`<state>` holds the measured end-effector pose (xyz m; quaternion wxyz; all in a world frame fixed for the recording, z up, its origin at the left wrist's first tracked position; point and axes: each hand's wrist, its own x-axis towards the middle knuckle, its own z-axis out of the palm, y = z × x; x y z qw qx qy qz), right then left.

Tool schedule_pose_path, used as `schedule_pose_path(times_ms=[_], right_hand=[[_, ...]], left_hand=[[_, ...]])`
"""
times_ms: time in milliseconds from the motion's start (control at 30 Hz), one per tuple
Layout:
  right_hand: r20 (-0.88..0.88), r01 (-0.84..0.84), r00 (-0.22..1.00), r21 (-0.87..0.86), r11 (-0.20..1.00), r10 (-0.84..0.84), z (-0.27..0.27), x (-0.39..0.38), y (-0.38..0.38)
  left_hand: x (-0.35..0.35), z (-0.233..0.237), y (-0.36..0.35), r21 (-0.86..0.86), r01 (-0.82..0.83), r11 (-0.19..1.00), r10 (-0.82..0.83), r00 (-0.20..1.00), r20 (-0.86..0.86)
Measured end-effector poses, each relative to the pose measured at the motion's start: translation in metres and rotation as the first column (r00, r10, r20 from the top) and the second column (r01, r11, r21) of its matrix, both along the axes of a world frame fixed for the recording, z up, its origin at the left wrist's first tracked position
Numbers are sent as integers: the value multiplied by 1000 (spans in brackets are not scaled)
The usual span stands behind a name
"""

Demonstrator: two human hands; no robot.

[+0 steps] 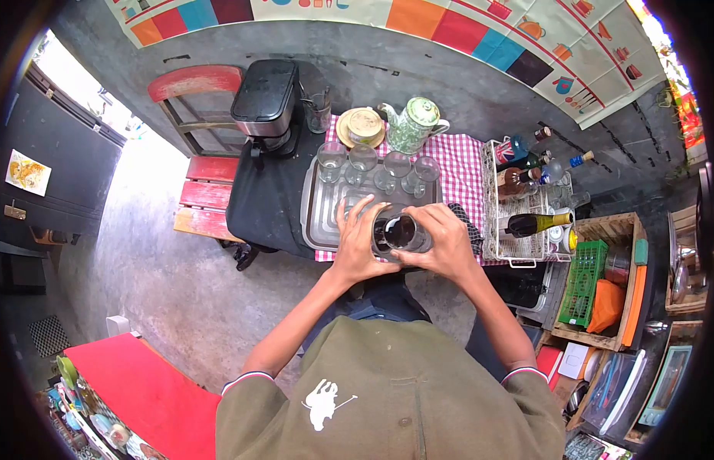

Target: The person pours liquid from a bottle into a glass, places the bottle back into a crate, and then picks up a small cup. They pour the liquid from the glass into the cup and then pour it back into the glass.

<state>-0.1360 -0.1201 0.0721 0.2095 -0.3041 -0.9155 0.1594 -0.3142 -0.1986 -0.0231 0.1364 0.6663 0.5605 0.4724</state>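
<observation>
Left hand point(357, 247), right hand point(451, 244) both wrapped round glass point(401, 232) at tray point(320, 218) front edge. Other glasses point(396, 165) at back edge. Seems mid-hold; next move needs steady, gentle grip.

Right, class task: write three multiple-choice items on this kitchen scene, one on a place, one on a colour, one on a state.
1. The teapot stands: A on the tray; B on the checked cloth beyond it; C in the person's hands.
2. The cloth's checks are: A blue-white; B red-white; C green-yellow.
3. The glass is: A held by both hands; B standing free; C tipped over.
Answers: 1 B, it sits past the tray; 2 B, red squares show; 3 A, left hand and right hand wrap it.
</observation>
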Motion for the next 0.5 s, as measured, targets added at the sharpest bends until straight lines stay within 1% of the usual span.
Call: schedule_pose_path(times_ms=[300,500], right_hand=[[76,-13,997,10,1000,12,5,0,-2],[98,-13,995,-1,1000,13,5,0,-3]], left_hand=[[6,-5,-3,17,-16,1000,15,999,44],[8,-7,-6,6,-21,1000,20,999,38]])
